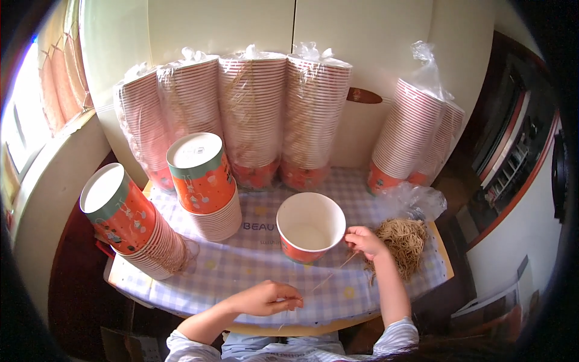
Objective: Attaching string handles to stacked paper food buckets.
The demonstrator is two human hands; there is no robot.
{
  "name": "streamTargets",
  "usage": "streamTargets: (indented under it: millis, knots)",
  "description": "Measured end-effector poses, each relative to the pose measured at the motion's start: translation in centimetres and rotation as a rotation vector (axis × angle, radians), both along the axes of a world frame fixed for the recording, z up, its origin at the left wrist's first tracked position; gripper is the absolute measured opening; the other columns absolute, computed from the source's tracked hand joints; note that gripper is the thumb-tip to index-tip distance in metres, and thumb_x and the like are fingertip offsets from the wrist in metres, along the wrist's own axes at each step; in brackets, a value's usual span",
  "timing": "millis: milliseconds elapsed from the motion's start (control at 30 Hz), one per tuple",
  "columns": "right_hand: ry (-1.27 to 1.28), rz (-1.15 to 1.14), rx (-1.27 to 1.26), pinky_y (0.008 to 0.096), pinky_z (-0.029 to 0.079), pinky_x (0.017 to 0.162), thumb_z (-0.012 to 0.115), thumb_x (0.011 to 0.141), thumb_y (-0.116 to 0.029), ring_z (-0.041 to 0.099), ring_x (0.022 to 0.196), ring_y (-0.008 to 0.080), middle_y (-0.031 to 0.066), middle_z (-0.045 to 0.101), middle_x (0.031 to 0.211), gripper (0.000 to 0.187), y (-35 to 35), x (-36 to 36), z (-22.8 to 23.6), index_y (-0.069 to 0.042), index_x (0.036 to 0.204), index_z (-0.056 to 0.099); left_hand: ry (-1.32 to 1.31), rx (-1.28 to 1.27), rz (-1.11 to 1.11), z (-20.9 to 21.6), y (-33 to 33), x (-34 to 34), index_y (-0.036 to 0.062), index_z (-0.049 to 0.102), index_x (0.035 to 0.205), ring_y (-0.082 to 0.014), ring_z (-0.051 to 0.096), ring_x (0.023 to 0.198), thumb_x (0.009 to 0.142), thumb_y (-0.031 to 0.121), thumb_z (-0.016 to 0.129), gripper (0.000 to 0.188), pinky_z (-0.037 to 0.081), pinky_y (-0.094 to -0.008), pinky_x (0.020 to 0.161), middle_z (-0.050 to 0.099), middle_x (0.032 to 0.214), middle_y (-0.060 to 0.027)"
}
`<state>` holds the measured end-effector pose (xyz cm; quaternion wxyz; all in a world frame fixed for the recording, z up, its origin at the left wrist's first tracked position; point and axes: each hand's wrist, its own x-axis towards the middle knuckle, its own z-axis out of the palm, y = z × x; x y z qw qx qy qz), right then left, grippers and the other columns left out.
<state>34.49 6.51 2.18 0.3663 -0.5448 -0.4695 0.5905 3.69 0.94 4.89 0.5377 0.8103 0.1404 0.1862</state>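
Strand [325,282], thin and tan, runs slantwise below centre of frame between the two hands. Right hand [363,241], right of centre: fingertips together, pinched on the strand's upper end, just beside the tub rim; contact with the rim cannot be told. Left hand [272,298], lower centre: fingers curled together, thumb in against them, apparently clamped on the strand's lower end, though the fingertips partly hide it. Handling note (judgement): keep the strand lightly taut, pinch near its ends, pull slowly and evenly; it looks fine enough to snap or snag. Best to pass it clear of the rim, wrist away from the pile [401,246] at right so no loose fibres come along. Containers: tub [304,256], centre, upright, mouth up, white inside, no contents seen; light, likely to tip if knocked. Two loose stacks, bases up, tubs nested: one left of centre [205,196], one farther left and leaning [129,211]. Four bagged stacks [253,114] across upper left to upper centre, mouths up, clear film gathered on top; right-hand pair [407,130] likewise, upper right. Crumpled bag [419,202] just above the pile; contents, if any, unclear. All on a checked worktop [232,271].
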Motion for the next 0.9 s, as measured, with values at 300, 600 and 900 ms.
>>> streamTargets:
  millis: [300, 600, 900]
  knots:
    - [-0.335, 0.174, 0.017, 0.0171, 0.031, 0.043, 0.055, 0.079, -0.012, 0.043, 0.048, 0.0033, -0.0016, 0.053, 0.062, 0.009, 1.3, 4.6, 2.8, -0.004, 0.082, 0.059, 0.182, 0.756, 0.333, 5.2, 1.0, -2.2, 0.0089, 0.063, 0.076, -0.0231, 0.056, 0.073, 0.075, 0.017, 0.061, 0.009, 0.047, -0.0337, 0.061, 0.056, 0.071, -0.0055]
    - [0.022, -0.088, -0.033, 0.0215, 0.041, 0.056, 0.052, 0.083, -0.02, 0.057, 0.064, 0.0097, 0.0006, 0.06, 0.072, 0.018, 1.9, 4.7, 5.0, -0.01, 0.097, 0.05, 0.198, 0.71, 0.668, 8.0, 5.5, -1.8, 0.0045, 0.06, 0.076, -0.0296, 0.059, 0.062, 0.076, 0.016, 0.058, 0.012, 0.047, -0.0378, 0.055, 0.06, 0.066, -0.0123]
    - [-0.058, -0.142, 0.572, 0.0209, 0.04, 0.07, 0.055, 0.08, -0.01, 0.053, 0.084, 0.0075, 0.0015, 0.058, 0.098, 0.028, 1.0, 1.2, 2.7, -0.005, 0.108, 0.05, 0.07, 0.41, 0.736, 4.9, 10.3, -0.9, -0.002, 0.06, 0.082, -0.0149, 0.059, 0.057, 0.079, 0.013, 0.059, 0.016, 0.046, -0.0275, 0.054, 0.062, 0.065, -0.0108]
